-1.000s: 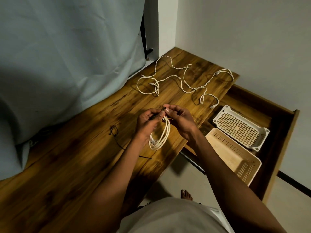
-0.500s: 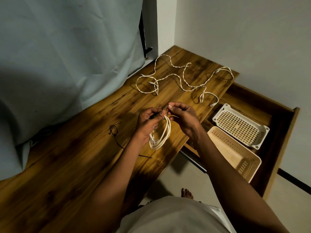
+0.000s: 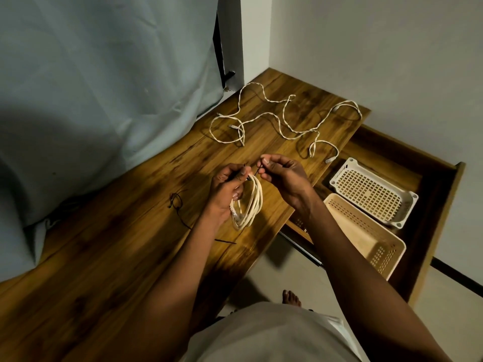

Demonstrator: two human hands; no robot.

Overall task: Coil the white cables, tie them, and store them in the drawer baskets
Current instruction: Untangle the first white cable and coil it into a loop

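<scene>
A coiled white cable (image 3: 251, 205) hangs over the wooden desk (image 3: 130, 244). My left hand (image 3: 227, 190) grips the top of the coil. A thin black tie (image 3: 257, 171) crosses the coil's top, and my right hand (image 3: 283, 176) pinches its end between thumb and fingers. Loose white cables (image 3: 274, 121) lie tangled at the desk's far end. At the right, an open drawer (image 3: 444, 205) holds a white basket (image 3: 373, 193) and a beige basket (image 3: 366, 236), both with nothing inside.
A second black tie (image 3: 177, 205) lies on the desk left of my hands. A grey curtain (image 3: 104, 100) hangs along the desk's left side. White walls close the corner. A bare foot (image 3: 291, 299) stands on the floor below the desk edge.
My right hand has drawn slightly up and away from the left, pulling the black tie at the top of the coil. The coil stays hanging from my left hand.
</scene>
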